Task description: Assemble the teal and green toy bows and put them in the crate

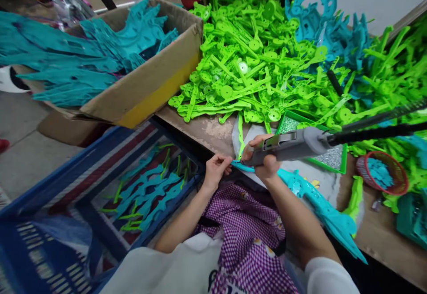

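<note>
My right hand (pixel 263 154) is wrapped round a grey power screwdriver (pixel 290 145), its tip pointing left at the narrow end of a long teal plastic part (pixel 310 191). At that same end, my left hand (pixel 218 169) is pinched, its fingertips at the teal tip. The teal part stretches to the right under my right forearm. A green plastic strip (pixel 240 138) meets the teal end from above. Whether a screw sits at the tool's tip is too small to tell.
Green parts (pixel 253 62) are heaped across the table (pixel 207 129). A cardboard box (pixel 147 80) of teal parts stands left. Right lie a green tray (pixel 343 163) of screws and a red basket (pixel 402 183). Assembled pieces (pixel 150 191) lie in a blue crate (pixel 66 169) below.
</note>
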`<state>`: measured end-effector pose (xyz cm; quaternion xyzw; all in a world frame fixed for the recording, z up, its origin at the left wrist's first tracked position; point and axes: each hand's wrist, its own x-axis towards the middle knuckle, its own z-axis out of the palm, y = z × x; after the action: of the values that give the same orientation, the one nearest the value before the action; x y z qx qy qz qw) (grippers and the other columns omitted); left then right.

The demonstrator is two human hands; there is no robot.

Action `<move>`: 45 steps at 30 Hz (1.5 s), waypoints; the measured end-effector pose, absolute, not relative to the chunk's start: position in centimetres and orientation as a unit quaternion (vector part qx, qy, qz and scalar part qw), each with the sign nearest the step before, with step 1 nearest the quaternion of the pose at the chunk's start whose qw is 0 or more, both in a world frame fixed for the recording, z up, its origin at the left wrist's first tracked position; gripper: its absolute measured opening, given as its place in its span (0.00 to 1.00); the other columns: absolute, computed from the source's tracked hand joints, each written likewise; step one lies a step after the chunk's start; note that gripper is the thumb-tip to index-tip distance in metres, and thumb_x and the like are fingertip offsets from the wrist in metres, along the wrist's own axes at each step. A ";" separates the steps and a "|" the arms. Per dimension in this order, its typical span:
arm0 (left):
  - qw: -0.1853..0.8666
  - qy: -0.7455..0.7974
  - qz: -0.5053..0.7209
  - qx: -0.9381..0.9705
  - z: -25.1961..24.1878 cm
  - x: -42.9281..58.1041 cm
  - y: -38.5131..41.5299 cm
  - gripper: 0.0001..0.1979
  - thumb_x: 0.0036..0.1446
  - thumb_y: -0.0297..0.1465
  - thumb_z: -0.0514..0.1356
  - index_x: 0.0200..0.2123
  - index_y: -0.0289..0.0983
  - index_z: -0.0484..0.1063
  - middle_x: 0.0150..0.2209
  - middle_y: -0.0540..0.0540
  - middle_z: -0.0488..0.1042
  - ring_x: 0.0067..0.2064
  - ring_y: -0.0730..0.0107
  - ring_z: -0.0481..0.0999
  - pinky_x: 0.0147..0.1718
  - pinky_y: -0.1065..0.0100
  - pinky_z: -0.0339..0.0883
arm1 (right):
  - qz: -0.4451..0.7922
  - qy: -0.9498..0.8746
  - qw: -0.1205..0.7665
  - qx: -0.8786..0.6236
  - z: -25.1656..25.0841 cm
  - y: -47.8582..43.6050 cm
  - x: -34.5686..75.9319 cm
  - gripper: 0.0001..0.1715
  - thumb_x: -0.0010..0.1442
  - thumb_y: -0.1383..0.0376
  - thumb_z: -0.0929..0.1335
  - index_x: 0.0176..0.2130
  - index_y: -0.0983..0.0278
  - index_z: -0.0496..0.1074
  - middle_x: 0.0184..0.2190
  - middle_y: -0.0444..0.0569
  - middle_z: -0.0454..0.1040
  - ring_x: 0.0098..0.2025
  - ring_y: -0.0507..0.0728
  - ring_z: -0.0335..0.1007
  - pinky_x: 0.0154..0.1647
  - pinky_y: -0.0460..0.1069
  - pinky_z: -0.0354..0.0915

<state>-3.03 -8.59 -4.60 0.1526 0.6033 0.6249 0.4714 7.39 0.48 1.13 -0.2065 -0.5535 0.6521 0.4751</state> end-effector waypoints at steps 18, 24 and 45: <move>0.454 0.593 0.646 0.158 -5.9 -3.0 -8.7 0.17 0.41 0.40 0.71 0.26 0.34 0.70 0.17 0.53 0.71 0.18 0.76 0.71 0.16 0.77 0.64 | 0.652 -0.570 0.463 -0.188 1.1 0.1 5.9 0.29 0.44 0.39 0.70 0.27 0.61 0.66 0.15 0.40 0.66 0.14 0.50 0.60 0.14 0.47 0.61; 0.445 0.594 0.644 0.187 -6.4 -3.2 -9.0 0.16 0.46 0.39 0.68 0.35 0.34 0.73 0.21 0.52 0.74 0.20 0.76 0.73 0.18 0.77 0.66 | 0.504 -0.482 0.675 -0.240 8.2 2.9 13.2 0.27 0.51 0.39 0.63 0.31 0.60 0.69 0.12 0.39 0.64 0.13 0.51 0.61 0.12 0.46 0.59; 0.435 0.616 0.623 0.207 -7.3 -4.4 -8.3 0.13 0.43 0.36 0.68 0.23 0.35 0.69 0.16 0.51 0.73 0.16 0.73 0.71 0.17 0.74 0.64 | 0.384 -0.537 0.658 -0.362 3.1 15.0 19.2 0.23 0.53 0.46 0.67 0.28 0.62 0.71 0.13 0.37 0.64 0.12 0.49 0.61 0.13 0.45 0.57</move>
<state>-4.36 -8.29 -7.31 0.2073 0.6156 0.6234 0.4353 19.22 15.04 3.11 -0.3621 -0.5372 0.3838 0.6580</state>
